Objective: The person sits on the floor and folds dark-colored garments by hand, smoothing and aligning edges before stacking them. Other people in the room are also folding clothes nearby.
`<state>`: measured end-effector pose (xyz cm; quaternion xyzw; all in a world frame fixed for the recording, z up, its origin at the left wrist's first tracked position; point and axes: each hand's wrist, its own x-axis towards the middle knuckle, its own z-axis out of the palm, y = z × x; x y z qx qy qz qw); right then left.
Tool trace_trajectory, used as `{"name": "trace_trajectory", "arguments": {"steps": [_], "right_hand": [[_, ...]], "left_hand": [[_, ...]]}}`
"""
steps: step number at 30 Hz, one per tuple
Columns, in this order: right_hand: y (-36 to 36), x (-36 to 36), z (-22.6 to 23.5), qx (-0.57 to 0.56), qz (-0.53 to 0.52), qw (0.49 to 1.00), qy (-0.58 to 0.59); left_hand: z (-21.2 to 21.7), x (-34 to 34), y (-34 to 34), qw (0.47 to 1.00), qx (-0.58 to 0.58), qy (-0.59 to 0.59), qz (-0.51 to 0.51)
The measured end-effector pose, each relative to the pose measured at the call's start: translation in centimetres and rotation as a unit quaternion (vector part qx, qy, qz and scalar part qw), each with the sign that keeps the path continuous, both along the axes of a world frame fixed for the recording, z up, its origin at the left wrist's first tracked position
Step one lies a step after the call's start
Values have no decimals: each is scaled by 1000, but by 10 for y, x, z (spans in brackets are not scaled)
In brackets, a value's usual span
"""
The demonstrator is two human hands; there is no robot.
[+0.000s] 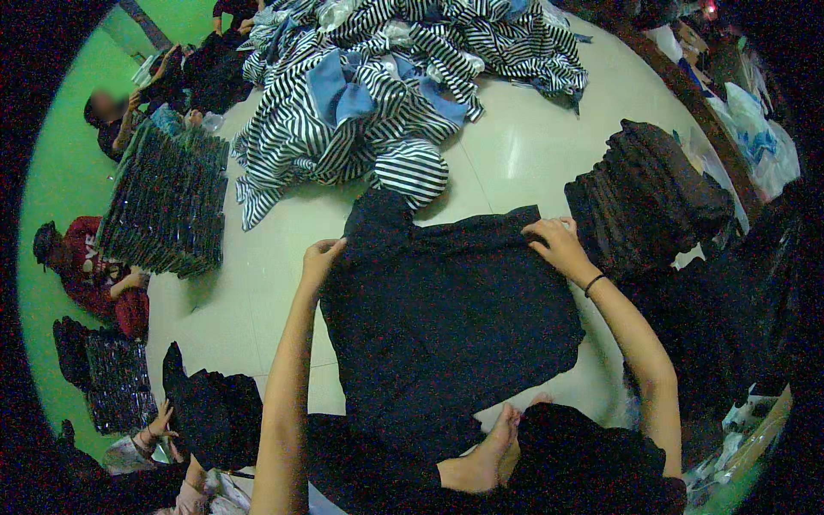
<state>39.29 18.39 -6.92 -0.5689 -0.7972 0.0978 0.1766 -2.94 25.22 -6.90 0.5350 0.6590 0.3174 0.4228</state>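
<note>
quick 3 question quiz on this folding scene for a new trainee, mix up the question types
1. True or false: both hands grip the dark garment spread on the floor.
2. Which wrist wears a thin dark band? A) left B) right C) neither
3. Fill in: the heap beyond the garment is black-and-white ____ cloth with blue patches.

Key
1. True: the left hand holds its left edge, the right hand its upper right edge.
2. B: the band sits on the right wrist.
3. Striped: the striped heap lies past the garment; a stack of dark folded pieces stands to the right.
</note>
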Motion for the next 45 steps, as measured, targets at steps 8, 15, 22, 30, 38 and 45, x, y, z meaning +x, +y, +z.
{"name": "trace_trajectory", "arguments": {"steps": [8, 15, 22, 30, 38, 45], "right_hand": [[-25, 12, 13, 82, 26, 995, -53], [-85, 17, -1, 74, 89, 985, -129], [-101, 9, 6, 39, 19, 992, -123], [-109, -9, -7, -48, 16, 979, -195], [-91, 14, -8, -13, -46, 999, 3], [-61, 20, -11, -49, -93, 994, 13]], "left_hand": [[32, 4, -54, 986, 147, -75, 23], [22, -19, -183, 998, 10, 30, -51], [20, 4, -190, 974, 96, 202, -23], [-6, 26, -163, 887, 87, 430, -146], [17, 86, -170, 861, 276, 416, -102], [-15, 260, -210, 866, 245, 84, -427]]}}
